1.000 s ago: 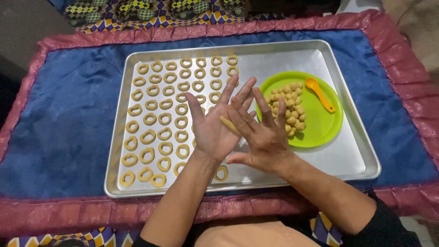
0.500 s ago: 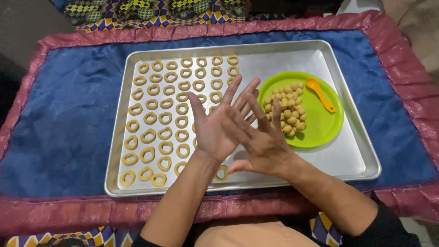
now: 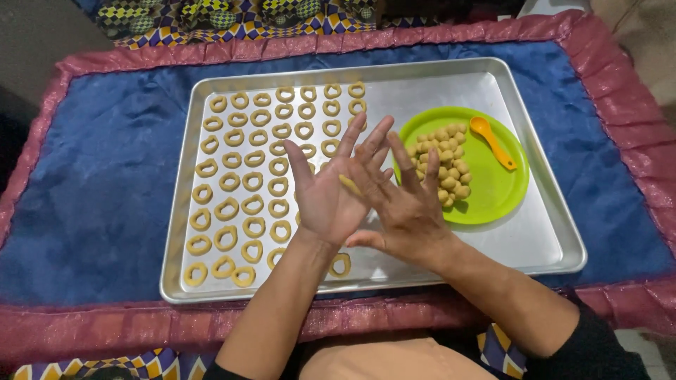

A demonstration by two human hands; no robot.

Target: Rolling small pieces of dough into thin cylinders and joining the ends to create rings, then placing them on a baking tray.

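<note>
dough strip [image 3: 350,184] is lying between the palms, the left hand [image 3: 329,193] and right hand [image 3: 403,204] pressing flat, fingers wide. left of the fingers, dough rings [image 3: 243,183] are filling about half the metal tray [image 3: 542,246]. right of the fingertips, dough balls [image 3: 443,162] are waiting on the green plate [image 3: 493,193] beside an orange spoon [image 3: 491,141].
</note>
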